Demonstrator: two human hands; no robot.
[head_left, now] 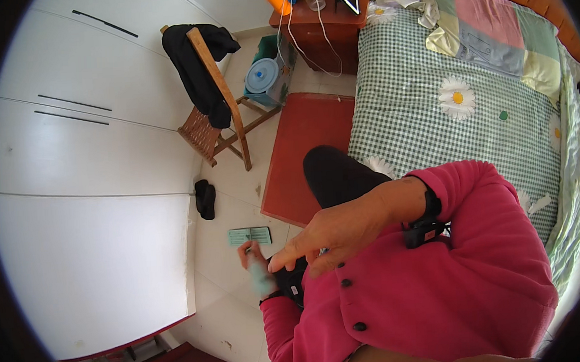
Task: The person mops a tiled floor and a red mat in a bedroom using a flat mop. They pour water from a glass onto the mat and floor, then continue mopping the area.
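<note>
Low at the centre, my left hand [256,266] has its fingers curled, and a pale teal patch covers its back or wrist. What lies in its fingers is too small and blurred to make out. Just beyond the fingertips is a flat teal rectangular thing [249,236] with print, on or just above the floor. My right hand [330,238] reaches across in front of my body, its forefinger stretched leftward and the other fingers loosely bent and apart. Nothing shows in it. Black bands circle my wrists, and a small black box [424,234] sits by my right forearm.
A bed [419,113] with a checked cover stands at the right, beside a red mat [301,154]. White cabinets [82,154] line the left. Farther off are a wooden chair [233,125] with dark clothing, a lidded bucket [262,76] and a cluttered nightstand [327,33]. Black shoes [205,199] lie by the cabinets.
</note>
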